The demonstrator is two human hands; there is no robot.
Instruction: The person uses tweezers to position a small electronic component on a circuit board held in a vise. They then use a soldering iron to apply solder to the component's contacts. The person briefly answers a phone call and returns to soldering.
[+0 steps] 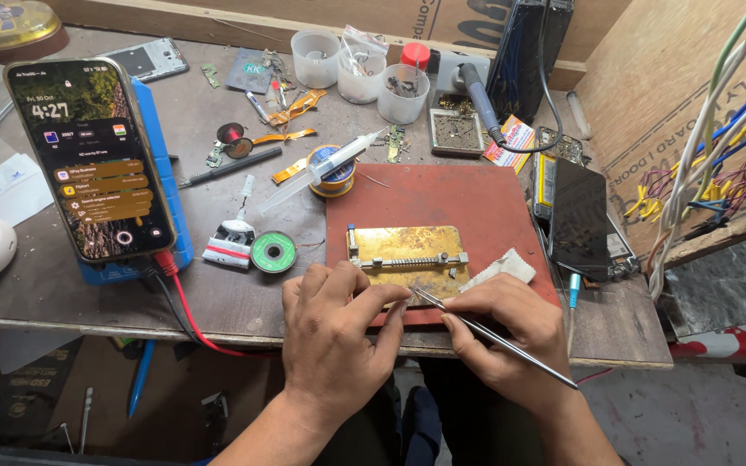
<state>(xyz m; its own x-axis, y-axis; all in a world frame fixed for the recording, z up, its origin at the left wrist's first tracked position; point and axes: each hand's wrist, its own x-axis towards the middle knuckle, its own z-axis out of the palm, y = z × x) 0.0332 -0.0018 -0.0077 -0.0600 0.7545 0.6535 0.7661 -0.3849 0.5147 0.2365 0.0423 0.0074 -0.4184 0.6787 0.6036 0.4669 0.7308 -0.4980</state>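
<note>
Lit smartphone [101, 160] propped at left on a blue stand [168, 173], red cable [185, 302] plugged in below. Green solder-wick spool [273, 252] mid-bench, syringe [325, 168] across a tape roll [336, 175]. Three plastic cups [363, 73] at back. Dark phone [579, 217] at right, loose wire bundle [718, 147] beyond it.

Tweezers' tips [416, 293] hidden between fingertips [401, 304], cups' contents [403, 86] too small

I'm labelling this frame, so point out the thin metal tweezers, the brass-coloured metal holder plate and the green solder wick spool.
thin metal tweezers [494, 338], head view, mid-shaft.
brass-coloured metal holder plate [407, 242], head view, bare upper face.
green solder wick spool [273, 252], head view, green face beside its hub.
</note>
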